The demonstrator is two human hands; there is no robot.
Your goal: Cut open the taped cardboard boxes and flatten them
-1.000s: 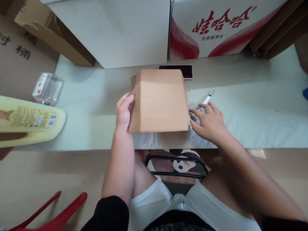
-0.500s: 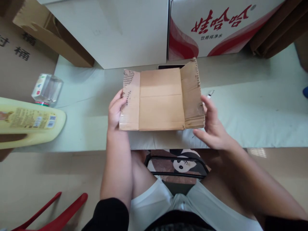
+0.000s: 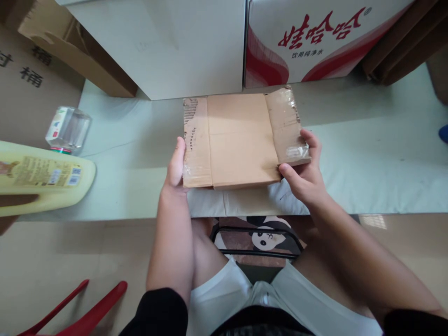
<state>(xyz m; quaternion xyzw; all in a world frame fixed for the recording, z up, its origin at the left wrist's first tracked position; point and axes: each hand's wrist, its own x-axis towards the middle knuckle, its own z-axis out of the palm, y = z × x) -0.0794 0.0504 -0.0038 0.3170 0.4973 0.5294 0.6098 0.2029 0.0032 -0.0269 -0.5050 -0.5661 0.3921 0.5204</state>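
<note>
A small brown cardboard box (image 3: 241,140) with its side flaps folded outward is between my two hands above the table. My left hand (image 3: 176,165) grips its left edge, the thumb up along the torn left flap (image 3: 196,158) and the other fingers hidden beneath. My right hand (image 3: 304,170) holds the front right corner, thumb at the near corner and fingers around the outer edge of the right flap (image 3: 285,119). Clear tape shines on that flap. Whatever lies under the box is hidden.
A pale green cloth covers the table (image 3: 367,158). On the left are a yellow jug (image 3: 45,179) and a clear bottle (image 3: 70,128). A white box (image 3: 164,46) and a red-and-white carton (image 3: 315,46) stand at the back. Red chair legs (image 3: 94,310) show at lower left.
The box has shifted slightly right and tilted. The right flap has swung further outward, showing its tape. My right hand has closed in on the near right corner.
</note>
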